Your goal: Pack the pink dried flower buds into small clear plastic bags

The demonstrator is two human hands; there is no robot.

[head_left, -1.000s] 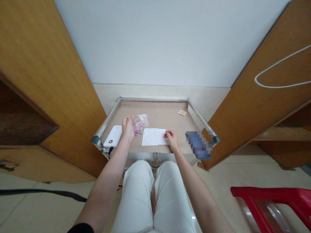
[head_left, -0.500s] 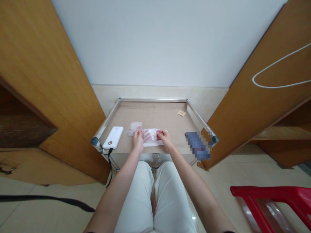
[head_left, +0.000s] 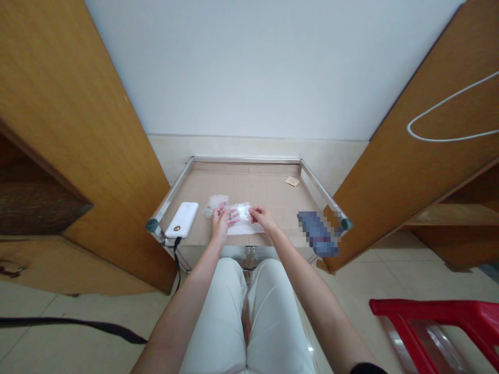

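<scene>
A small clear plastic bag (head_left: 238, 212) with pink-red marks is stretched between my two hands over the table. My left hand (head_left: 220, 226) pinches its left end, fingers closed. At the opposite end, my right hand (head_left: 263, 218) grips it between thumb and fingers. Beneath the bag lies a white sheet (head_left: 245, 228), partly covered by it. Just beyond my left hand rests a pile of similar clear bags (head_left: 217, 202). What the held bag contains, if anything, is too small to make out.
A white power bank (head_left: 184, 218) with a black cable lies on the left of the metal-framed table (head_left: 249, 160). A small tan paper (head_left: 291, 181) is at the back right, a blurred dark blue item (head_left: 317, 234) at the front right. A red plastic stool (head_left: 432, 309) stands on the right.
The bag has shifted slightly left and tilted in my hands, catching more light. My left hand has moved a little to the left; my right hand keeps hold of the other end.
</scene>
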